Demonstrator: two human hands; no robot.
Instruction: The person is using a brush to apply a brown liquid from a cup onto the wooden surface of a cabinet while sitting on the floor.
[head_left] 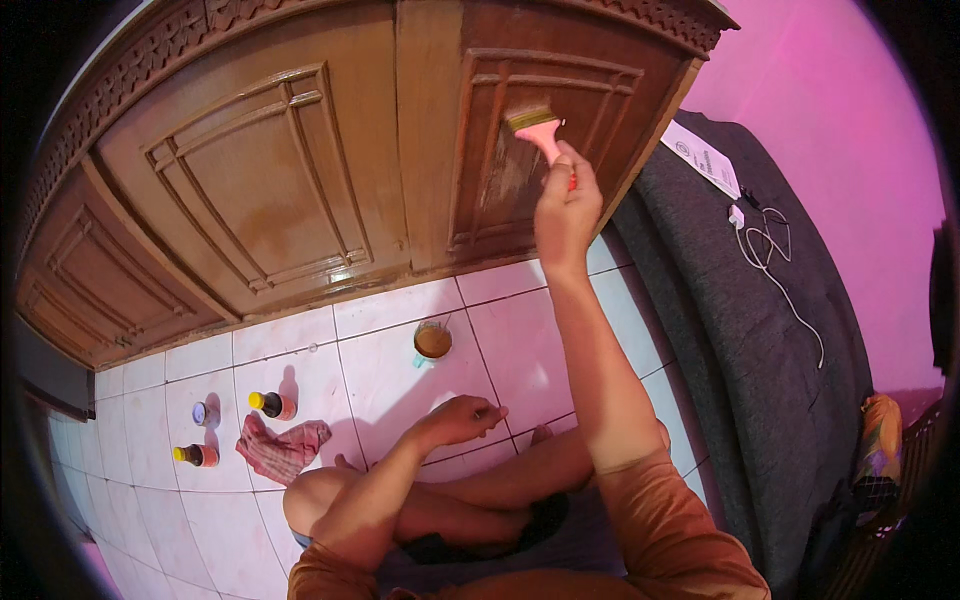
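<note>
Right hand [568,212] closed round handle of pink paintbrush [540,133]; long axis slants up-left from fingers, bristles at cabinet's right-hand panel [597,112], nearer its upper edge. Left hand [460,420] farther off, loosely curled; contents can't be told.

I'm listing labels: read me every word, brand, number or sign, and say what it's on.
White paper on the dark grey cushion: printing and a round emblem; wording not copied here.
Yellow-capped bottle nearer the cup: label too small to read.
Other yellow-capped bottle: likewise.
Brush: none discernible.
</note>
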